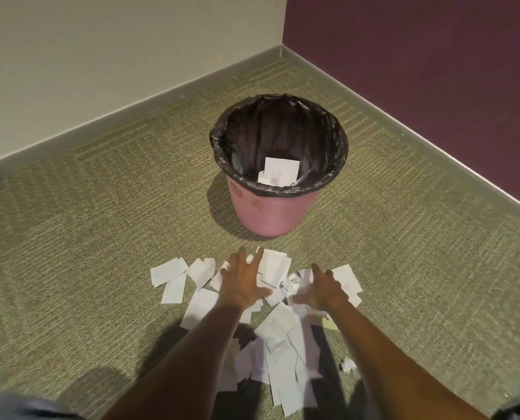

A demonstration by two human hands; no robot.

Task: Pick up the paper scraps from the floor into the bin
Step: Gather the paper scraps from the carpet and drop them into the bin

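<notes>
Several white paper scraps [283, 338] lie in a loose pile on the green carpet in front of me. Just beyond them stands a pink bin [272, 212] lined with a black bag, and a few white scraps [280, 171] rest at its bottom. My left hand [242, 281] reaches over the far part of the pile with fingers spread, palm down. My right hand [321, 286] hovers beside it with fingers spread over the scraps at the right. Neither hand holds paper.
The bin sits near a room corner where a beige wall [101, 56] meets a purple wall [419, 56]. One small crumpled scrap [347, 365] lies apart at the right. Green carpet [70, 237] stretches to the left and right of the pile.
</notes>
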